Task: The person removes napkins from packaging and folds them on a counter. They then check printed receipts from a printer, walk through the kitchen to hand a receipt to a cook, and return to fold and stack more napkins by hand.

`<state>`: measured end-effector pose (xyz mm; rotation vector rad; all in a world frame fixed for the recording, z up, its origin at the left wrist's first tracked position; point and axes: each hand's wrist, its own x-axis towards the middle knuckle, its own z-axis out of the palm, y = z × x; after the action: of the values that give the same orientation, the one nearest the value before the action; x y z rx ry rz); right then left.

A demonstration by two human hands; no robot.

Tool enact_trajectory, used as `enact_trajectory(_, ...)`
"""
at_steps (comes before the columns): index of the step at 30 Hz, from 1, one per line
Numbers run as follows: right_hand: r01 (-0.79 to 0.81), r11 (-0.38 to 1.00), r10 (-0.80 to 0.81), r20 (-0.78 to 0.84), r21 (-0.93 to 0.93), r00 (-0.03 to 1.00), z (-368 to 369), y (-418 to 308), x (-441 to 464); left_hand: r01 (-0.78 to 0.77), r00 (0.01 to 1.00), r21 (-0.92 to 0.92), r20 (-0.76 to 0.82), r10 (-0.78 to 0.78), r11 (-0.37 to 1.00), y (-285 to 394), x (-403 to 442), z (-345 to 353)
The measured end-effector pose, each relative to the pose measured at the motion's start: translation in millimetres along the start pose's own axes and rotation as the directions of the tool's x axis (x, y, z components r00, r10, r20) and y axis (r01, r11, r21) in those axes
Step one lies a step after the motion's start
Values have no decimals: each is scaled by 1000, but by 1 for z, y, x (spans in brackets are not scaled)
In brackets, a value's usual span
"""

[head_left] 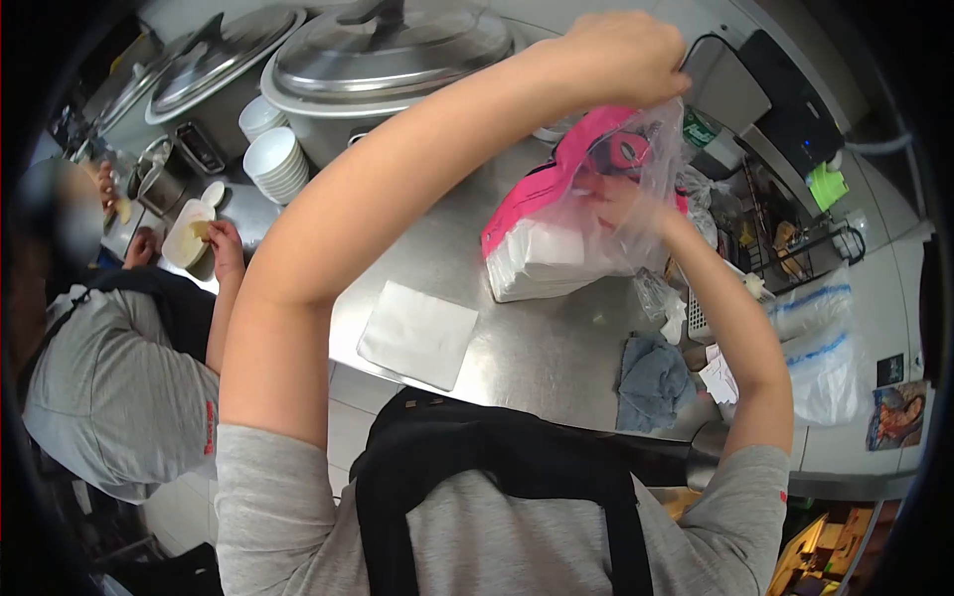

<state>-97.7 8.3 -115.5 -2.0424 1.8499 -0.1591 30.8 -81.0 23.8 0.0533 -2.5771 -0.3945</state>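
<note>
**Left hand lifts pink-and-clear plastic bag over a stack of white paper**

The person's left hand (631, 58) is raised above the far part of the steel counter (542, 343), its arm crossing the view from the lower left. Its fingers are curled in tightly, pinching the top of the plastic bag (566, 164), which hangs down below it.

The bag rests on the counter, ahead of the person and to the right of centre. Inside its lower end sits a thick stack of white paper (537, 260), showing at the end nearest the person.

The right hand (618, 207) is at the bag's side, seen behind or through the clear film. Blur and the plastic's glare make it hard to read, so I cannot tell whether its fingers are spread or closed on anything.

Nearer the person, a flat white square (418, 333) lies by the counter's front edge, apart from the bag. To the right, a crumpled grey-blue cloth (654, 382) lies near the same edge. White bowls (275, 164) stand stacked before a large lidded pot (393, 65). At far left, a co-worker (124, 382) in grey works over a white container (187, 238).
</note>
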Motion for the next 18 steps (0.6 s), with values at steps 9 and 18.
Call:
enact_trajectory(9,-173,928,155,-82,-330,985,25,12,-15,-29,881,498,423,-213,867,14,-9,149)
enact_trajectory(18,1,868,153,270,-496,951,45,31,0,-9,766,258,622,-159,966,-75,-34,198)
